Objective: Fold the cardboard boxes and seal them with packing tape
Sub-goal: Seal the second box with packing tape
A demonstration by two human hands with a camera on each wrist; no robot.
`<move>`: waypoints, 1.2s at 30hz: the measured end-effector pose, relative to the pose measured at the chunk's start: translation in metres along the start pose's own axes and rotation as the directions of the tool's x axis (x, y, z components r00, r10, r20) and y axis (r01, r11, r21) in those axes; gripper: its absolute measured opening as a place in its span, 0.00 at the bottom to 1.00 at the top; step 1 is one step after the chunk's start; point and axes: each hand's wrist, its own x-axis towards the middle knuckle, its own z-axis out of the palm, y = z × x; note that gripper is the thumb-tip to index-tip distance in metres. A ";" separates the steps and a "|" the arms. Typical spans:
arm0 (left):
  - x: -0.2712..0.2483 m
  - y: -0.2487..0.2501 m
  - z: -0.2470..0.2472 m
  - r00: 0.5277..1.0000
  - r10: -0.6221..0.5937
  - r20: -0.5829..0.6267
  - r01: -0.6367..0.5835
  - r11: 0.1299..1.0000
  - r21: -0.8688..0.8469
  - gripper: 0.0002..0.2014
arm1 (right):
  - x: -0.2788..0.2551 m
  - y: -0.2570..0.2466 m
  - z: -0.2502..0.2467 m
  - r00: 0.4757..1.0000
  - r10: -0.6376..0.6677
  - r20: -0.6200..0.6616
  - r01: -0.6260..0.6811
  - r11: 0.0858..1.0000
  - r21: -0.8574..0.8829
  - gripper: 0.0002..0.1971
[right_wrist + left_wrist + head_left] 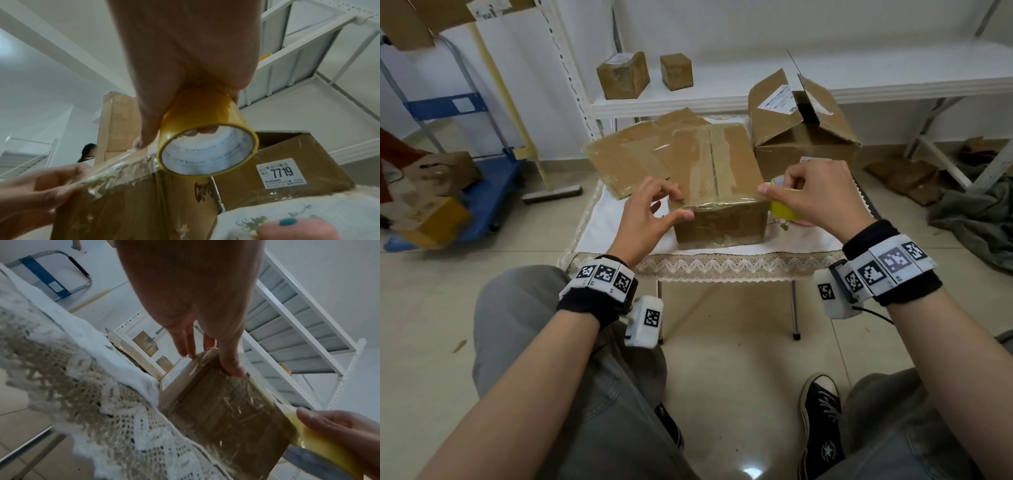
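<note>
A closed cardboard box wrapped in clear tape stands in the middle of a small table. My left hand is at its near left top corner, fingers on the top and thumb pressing the taped front edge. In the left wrist view the fingers lie fairly straight on the box. My right hand grips a yellow tape roll at the box's near right corner, thumb pointing along the edge. The right wrist view shows the roll just above the box, with clear tape running along the top edge.
Flattened taped cardboard lies behind the box on the left. An open labelled box stands at the back right. The table's lace cloth hangs over the front edge. A white shelf carries two small boxes; a blue trolley is left.
</note>
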 end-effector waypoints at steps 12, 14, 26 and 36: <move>0.005 0.014 0.017 0.993 -0.054 -0.105 0.051 0.998 -0.024 0.12 | 0.003 -0.017 0.006 0.987 0.118 -0.104 -0.139 0.967 -0.215 0.29; 0.004 0.015 0.018 0.986 -0.107 -0.125 0.095 0.991 -0.097 0.12 | 0.005 -0.020 0.006 0.984 0.148 -0.095 -0.166 0.961 -0.221 0.28; 0.023 0.048 0.018 0.999 -0.018 0.029 0.007 0.940 0.342 0.09 | 0.008 -0.010 0.003 0.984 0.175 0.018 -0.175 0.985 0.005 0.29; 0.082 0.080 0.094 0.834 0.091 0.544 -0.324 0.879 0.349 0.25 | 0.008 0.010 -0.015 0.984 0.112 0.135 -0.132 0.980 0.148 0.17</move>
